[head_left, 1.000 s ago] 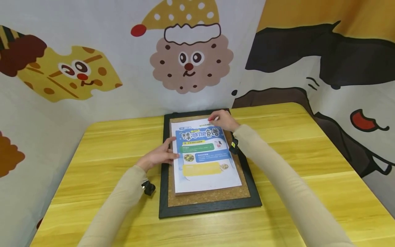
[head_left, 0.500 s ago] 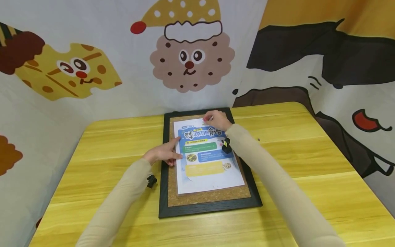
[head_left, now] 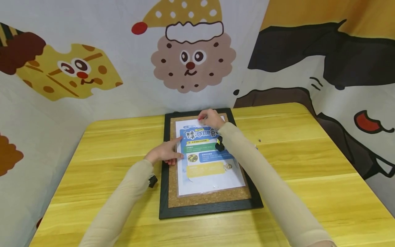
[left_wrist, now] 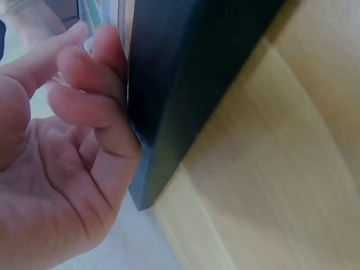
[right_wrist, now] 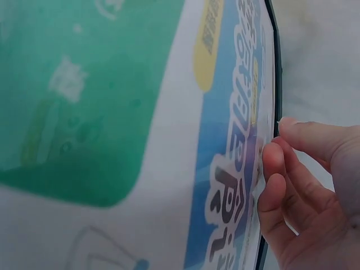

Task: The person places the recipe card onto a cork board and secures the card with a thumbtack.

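Note:
A laminated sheet (head_left: 197,185) with a blue, green and yellow print lies on a cork board (head_left: 213,197) in a black frame (head_left: 213,208). My left hand (head_left: 163,151) rests at the sheet's left edge, thumb and index finger stretched onto it. Its other fingers bend loosely beside the black frame in the left wrist view. At the sheet's top edge, my right hand (head_left: 212,119) pinches a small red push pin (head_left: 200,119). That pin is mostly hidden by the fingers, and the right forearm covers part of the sheet's right side.
The board lies on a yellow wood-grain table (head_left: 123,137), its far end close to a cartoon-printed curtain (head_left: 132,96). A tiny dark object (head_left: 259,140) lies on the table right of the board. Each wrist wears a small black camera.
The sheet has shifted slightly right on the board, and my left hand has moved right with it. My right hand has slid left along the top edge, still pinching the push pin.

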`<state>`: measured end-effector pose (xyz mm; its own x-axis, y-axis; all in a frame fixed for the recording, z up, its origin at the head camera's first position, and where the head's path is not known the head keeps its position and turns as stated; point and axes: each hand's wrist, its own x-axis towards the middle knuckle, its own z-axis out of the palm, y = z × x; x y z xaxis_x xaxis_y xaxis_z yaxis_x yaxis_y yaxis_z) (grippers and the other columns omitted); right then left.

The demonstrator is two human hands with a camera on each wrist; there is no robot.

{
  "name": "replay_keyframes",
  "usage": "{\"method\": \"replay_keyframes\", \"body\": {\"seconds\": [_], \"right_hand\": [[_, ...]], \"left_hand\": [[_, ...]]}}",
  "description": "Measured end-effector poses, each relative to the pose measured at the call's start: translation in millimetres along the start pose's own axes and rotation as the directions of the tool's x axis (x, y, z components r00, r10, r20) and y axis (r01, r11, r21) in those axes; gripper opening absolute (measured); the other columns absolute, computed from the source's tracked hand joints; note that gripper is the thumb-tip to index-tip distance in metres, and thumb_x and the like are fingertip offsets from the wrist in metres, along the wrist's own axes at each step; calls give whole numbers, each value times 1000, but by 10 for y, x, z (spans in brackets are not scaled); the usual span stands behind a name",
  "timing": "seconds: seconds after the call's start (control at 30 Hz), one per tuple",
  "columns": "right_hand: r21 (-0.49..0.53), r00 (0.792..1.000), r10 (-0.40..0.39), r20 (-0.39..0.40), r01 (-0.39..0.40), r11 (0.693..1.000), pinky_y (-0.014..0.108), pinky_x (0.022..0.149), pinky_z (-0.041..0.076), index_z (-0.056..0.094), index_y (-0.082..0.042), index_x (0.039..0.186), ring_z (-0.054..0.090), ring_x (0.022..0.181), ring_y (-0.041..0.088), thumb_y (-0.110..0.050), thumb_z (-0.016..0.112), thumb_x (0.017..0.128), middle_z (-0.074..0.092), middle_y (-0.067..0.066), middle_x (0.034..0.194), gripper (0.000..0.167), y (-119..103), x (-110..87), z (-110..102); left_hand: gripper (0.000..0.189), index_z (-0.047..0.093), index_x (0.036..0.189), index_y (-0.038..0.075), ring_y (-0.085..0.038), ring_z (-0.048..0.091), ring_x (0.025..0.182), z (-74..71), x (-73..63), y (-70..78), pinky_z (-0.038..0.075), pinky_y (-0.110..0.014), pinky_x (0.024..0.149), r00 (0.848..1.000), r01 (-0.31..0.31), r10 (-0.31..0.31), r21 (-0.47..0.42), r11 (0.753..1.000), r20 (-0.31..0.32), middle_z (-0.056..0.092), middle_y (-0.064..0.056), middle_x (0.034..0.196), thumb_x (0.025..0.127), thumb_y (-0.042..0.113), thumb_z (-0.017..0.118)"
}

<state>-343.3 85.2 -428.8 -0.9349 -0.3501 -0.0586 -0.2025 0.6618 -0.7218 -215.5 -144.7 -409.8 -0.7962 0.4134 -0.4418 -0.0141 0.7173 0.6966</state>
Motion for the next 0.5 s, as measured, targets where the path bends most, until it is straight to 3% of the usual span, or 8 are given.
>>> {"method": "replay_keyframes", "body": {"seconds": [0.1,0.2,0.3,0.4,0.5], "right_hand": [[-1,1000,-4,11,4,1000,38,93,44,70,-7,106,57,102,22,-4,65,91,65,7,109,15,2,33,14],[-10,1000,0,10,0,1000,37,93,44,71,-7,105,58,101,22,-3,65,91,66,7,108,16,1,56,22],[-13,1000,13,4,-13,1000,38,93,44,71,-7,104,57,101,22,-2,66,90,66,6,107,16,-6,68,32],[-12,1000,31,2,-31,999,39,95,42,71,-8,104,56,102,21,-3,66,90,65,5,106,15,-4,82,46],[-6,999,42,-1,-42,999,39,95,42,71,-10,103,55,102,21,-4,66,91,64,4,104,14,4,93,70]], "left_hand": [[76,22,154,8,-16,53,54,-37,-20,-34,42,-26,49,997,-16,17,17,1000,-81,61,-10,70,94,18,66],[71,30,151,5,-20,53,64,-77,-31,-73,43,-29,55,983,-21,33,67,998,-181,60,-12,81,92,20,67],[69,35,149,4,-31,55,88,-102,-32,-101,49,-40,71,968,-22,52,123,992,-247,58,-22,105,91,21,69],[75,34,150,7,-43,37,119,-106,-33,-126,42,-56,90,966,-9,50,157,988,-254,37,-31,136,87,25,72],[83,30,152,12,-47,12,133,-96,-39,-159,29,-66,99,972,14,27,176,984,-232,7,-31,151,84,31,75]]}}
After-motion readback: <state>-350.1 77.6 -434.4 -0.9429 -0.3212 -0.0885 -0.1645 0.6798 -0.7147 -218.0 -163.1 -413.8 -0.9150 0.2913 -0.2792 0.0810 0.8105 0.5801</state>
